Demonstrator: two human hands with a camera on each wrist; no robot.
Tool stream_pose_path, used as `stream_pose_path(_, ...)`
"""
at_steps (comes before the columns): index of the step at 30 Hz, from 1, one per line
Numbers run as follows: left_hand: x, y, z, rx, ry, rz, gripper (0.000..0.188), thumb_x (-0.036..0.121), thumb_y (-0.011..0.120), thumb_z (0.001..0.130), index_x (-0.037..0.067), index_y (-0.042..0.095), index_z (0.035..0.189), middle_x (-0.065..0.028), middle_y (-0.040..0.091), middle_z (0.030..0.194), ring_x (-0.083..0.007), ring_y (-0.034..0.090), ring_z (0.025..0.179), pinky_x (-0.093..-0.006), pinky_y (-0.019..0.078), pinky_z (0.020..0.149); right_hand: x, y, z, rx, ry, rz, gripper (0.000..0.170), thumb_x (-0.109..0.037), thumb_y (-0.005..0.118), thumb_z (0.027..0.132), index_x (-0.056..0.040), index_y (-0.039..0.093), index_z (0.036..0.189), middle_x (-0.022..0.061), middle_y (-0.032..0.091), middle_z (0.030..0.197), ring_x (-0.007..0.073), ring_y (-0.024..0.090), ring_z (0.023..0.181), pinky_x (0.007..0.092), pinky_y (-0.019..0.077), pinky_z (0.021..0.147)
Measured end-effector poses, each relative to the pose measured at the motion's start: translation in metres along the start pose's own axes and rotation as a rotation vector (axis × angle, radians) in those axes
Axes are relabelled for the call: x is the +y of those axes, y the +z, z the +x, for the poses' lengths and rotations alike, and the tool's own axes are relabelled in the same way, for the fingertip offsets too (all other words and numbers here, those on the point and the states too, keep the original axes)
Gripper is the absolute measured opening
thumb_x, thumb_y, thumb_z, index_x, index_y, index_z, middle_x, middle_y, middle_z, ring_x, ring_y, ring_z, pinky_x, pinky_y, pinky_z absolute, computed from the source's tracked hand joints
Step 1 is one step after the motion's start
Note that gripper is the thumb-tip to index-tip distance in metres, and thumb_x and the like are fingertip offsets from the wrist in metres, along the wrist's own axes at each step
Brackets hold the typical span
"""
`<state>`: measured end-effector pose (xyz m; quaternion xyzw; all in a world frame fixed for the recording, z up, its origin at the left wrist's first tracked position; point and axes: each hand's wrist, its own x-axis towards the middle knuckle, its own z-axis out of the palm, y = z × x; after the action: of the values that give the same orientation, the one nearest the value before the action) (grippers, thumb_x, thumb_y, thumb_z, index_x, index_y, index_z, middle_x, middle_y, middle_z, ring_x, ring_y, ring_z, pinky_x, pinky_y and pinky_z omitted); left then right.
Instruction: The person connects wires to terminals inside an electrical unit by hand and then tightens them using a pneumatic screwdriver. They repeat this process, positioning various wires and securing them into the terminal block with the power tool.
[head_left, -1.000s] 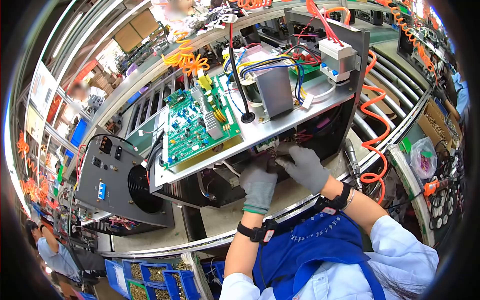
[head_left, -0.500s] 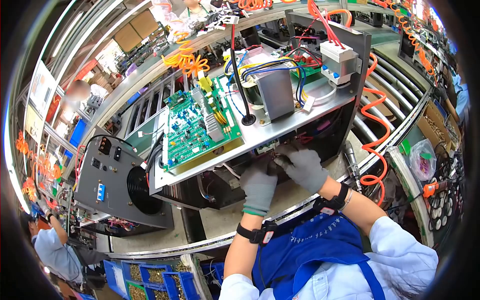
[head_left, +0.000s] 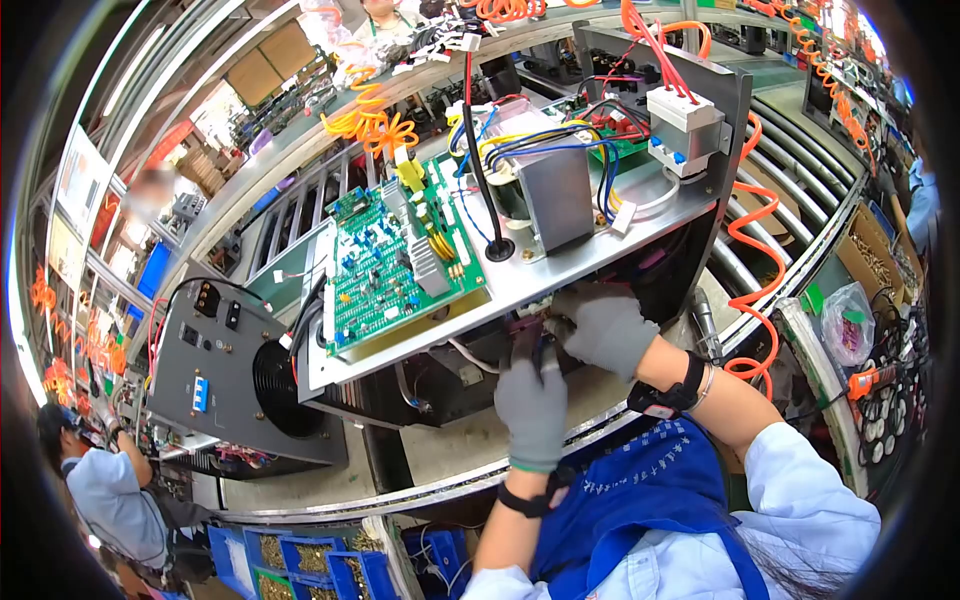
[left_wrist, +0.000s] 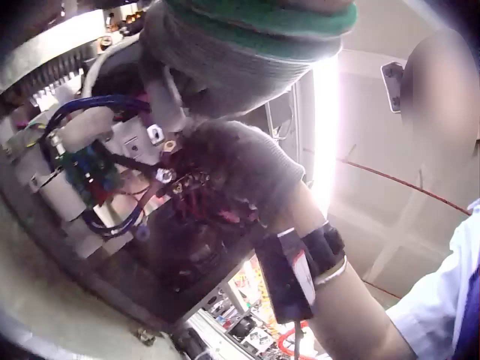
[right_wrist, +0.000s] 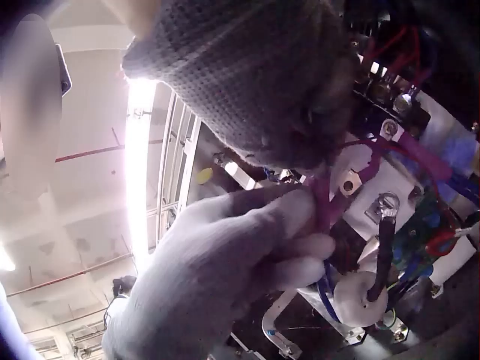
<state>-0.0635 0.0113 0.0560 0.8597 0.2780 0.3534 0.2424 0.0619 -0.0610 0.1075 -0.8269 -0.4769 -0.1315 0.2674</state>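
Both grey-gloved hands are inside the open front of a black chassis (head_left: 470,400), under its metal shelf. My left hand (head_left: 532,410) reaches up from below; in the right wrist view this left hand (right_wrist: 217,262) pinches a purple-sleeved lead (right_wrist: 323,206). A metal ring lug (right_wrist: 349,182) sits beside that lead. Close at its right, my right hand (head_left: 610,335) has bent fingers among the wiring; in the left wrist view the right hand (left_wrist: 247,165) is beside terminals and screws (left_wrist: 176,180). Its fingertips are hidden, so whether it grips anything cannot be told.
On the shelf sit a green circuit board (head_left: 400,270), a metal-cased block (head_left: 555,190) and a white breaker (head_left: 685,125). A second grey chassis (head_left: 225,370) stands left. An orange coiled hose (head_left: 755,270) hangs at right, near a driver tool (head_left: 706,325). Blue bins (head_left: 310,555) hold small parts.
My left hand has drawn down and slightly right, its fingers now pointing upward. The right hand stays nearly in place. The chassis appears shifted slightly right in the view.
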Motion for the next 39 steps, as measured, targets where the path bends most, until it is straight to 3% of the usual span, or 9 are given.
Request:
stream_pose_path(2, -0.003, 0.006, -0.003, 0.093, -0.074, -0.234, 0.024, 0.021, 0.066, 0.087, 0.003, 0.066, 0.102, -0.0129, 0.067, 0.074, -0.0193, 0.066, 0.066, -0.0351, 0.0514, 0.051, 0.0, -0.001, 0.003, -0.02, 0.005, -0.003, 0.018, -0.029, 0.067, 0.08, -0.011, 0.069, 0.084, 0.0123, 0.064, 0.077, 0.0322, 0.065, 0.069, 0.0427, 0.052, 0.062)
stream_pose_path(6, -0.001, 0.024, 0.013, -0.042, -1.185, -2.167, 0.034, 0.038, 0.059, 0.095, 0.005, 0.058, 0.104, -0.003, 0.059, 0.08, -0.0091, 0.052, 0.061, -0.0202, 0.0397, 0.04, 0.002, 0.001, 0.004, -0.067, 0.005, 0.001, 0.018, -0.029, 0.067, 0.08, -0.0115, 0.069, 0.083, 0.012, 0.065, 0.074, 0.0319, 0.065, 0.067, 0.0428, 0.052, 0.061)
stream_pose_path(9, -0.008, 0.043, 0.017, -0.074, -0.891, -2.285, 0.036, 0.037, 0.053, 0.098, 0.002, 0.057, 0.101, -0.0034, 0.058, 0.079, -0.0088, 0.05, 0.057, -0.0185, 0.0382, 0.04, 0.001, -0.003, 0.005, -0.121, 0.022, 0.002, 0.019, -0.03, 0.066, 0.08, -0.0116, 0.069, 0.082, 0.0114, 0.066, 0.074, 0.0313, 0.066, 0.067, 0.0426, 0.0524, 0.061)
stream_pose_path(17, 0.016, 0.028, 0.021, 0.017, -0.723, -1.392, 0.038, 0.038, 0.049, 0.1, 0.002, 0.06, 0.095, -0.0049, 0.061, 0.069, -0.0088, 0.047, 0.042, -0.0205, 0.0293, 0.033, 0.004, -0.006, 0.008, -0.186, 0.045, 0.019, 0.016, -0.028, 0.066, 0.081, -0.0129, 0.071, 0.082, 0.0094, 0.067, 0.074, 0.0308, 0.066, 0.068, 0.0411, 0.0533, 0.062)
stream_pose_path(29, 0.031, 0.031, 0.031, 0.044, -0.801, -1.144, 0.033, 0.031, 0.054, 0.099, 0.004, 0.061, 0.083, -0.003, 0.058, 0.059, -0.0059, 0.04, 0.034, -0.0209, 0.0251, 0.031, 0.012, 0.021, -0.005, 0.089, 0.069, 0.383, 0.015, -0.025, 0.064, 0.082, -0.0125, 0.07, 0.088, 0.0124, 0.066, 0.074, 0.0322, 0.065, 0.066, 0.0411, 0.0518, 0.061)
stream_pose_path(33, 0.022, 0.058, 0.027, 0.236, -0.546, -1.143, 0.029, 0.026, 0.055, 0.098, 0.004, 0.061, 0.081, -0.0041, 0.058, 0.064, -0.0121, 0.057, 0.054, -0.0238, 0.0437, 0.046, -0.003, -0.002, -0.01, -0.192, 0.347, 0.352, 0.023, -0.023, 0.063, 0.084, -0.012, 0.067, 0.103, 0.015, 0.066, 0.074, 0.0327, 0.064, 0.065, 0.0421, 0.0515, 0.062)
stream_pose_path(35, 0.05, 0.042, 0.03, 0.079, -0.943, -1.827, 0.019, 0.02, 0.051, 0.099, 0.007, 0.064, 0.092, -0.0065, 0.066, 0.078, -0.0132, 0.062, 0.067, -0.0263, 0.051, 0.063, -0.015, -0.024, -0.024, -0.277, 0.215, 0.253, 0.026, -0.023, 0.063, 0.085, -0.0098, 0.063, 0.108, 0.0153, 0.068, 0.08, 0.034, 0.064, 0.068, 0.0433, 0.0522, 0.065)
stream_pose_path(37, -0.069, 0.101, -0.005, -0.123, -0.549, -1.937, 0.018, 0.02, 0.051, 0.099, 0.009, 0.064, 0.094, -0.0064, 0.066, 0.075, -0.0122, 0.059, 0.058, -0.0229, 0.049, 0.055, -0.031, -0.065, -0.056, 0.234, -0.171, 0.381, 0.02, -0.021, 0.065, 0.086, -0.0074, 0.064, 0.101, 0.0131, 0.067, 0.084, 0.0322, 0.064, 0.068, 0.0408, 0.0531, 0.067)
stream_pose_path(39, 0.034, 0.04, 0.028, 0.106, -0.723, -1.326, 0.024, 0.029, 0.056, 0.098, 0.008, 0.061, 0.088, -0.0024, 0.057, 0.06, -0.0078, 0.044, 0.037, -0.02, 0.0272, 0.03, -0.017, -0.145, -0.087, 0.218, -0.327, 0.544, 0.023, -0.027, 0.065, 0.087, -0.0089, 0.064, 0.101, 0.0114, 0.063, 0.107, 0.0266, 0.066, 0.088, 0.0374, 0.0548, 0.072)
